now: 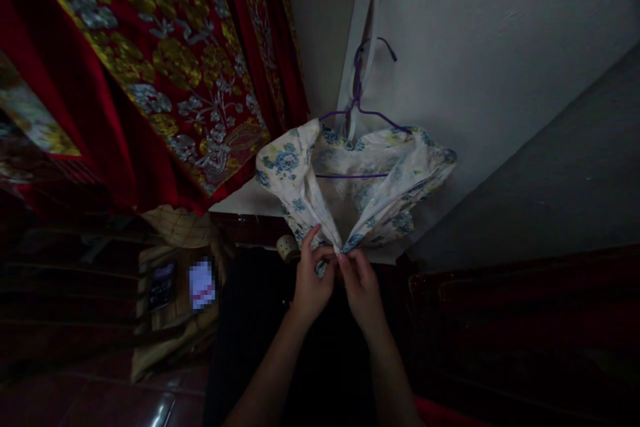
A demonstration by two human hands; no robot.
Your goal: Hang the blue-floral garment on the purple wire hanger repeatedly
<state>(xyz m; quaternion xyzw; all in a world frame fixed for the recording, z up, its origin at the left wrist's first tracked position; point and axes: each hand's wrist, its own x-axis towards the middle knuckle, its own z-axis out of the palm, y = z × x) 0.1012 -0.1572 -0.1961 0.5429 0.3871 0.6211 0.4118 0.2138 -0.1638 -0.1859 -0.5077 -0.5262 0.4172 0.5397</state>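
A white shirt with blue flowers [287,161] hangs on a purple wire hanger [356,103], its neck open in a deep V. At the bottom of that V, my left hand [315,277] pinches one front edge, with its index finger raised. Beside it, my right hand [359,280] pinches the other front edge, and the two hands meet where the edges come together. Whether a button lies between the fingertips is too dark and small to tell. The lower part of the shirt is hidden behind my hands.
Red cloth with gold and silver embroidery [190,73] drapes at the upper left. A wooden stool [145,347] at the lower left bears a dark phone [163,285] and a blurred-out bright item [202,285]. White straps [367,20] hang along the pale wall [500,80].
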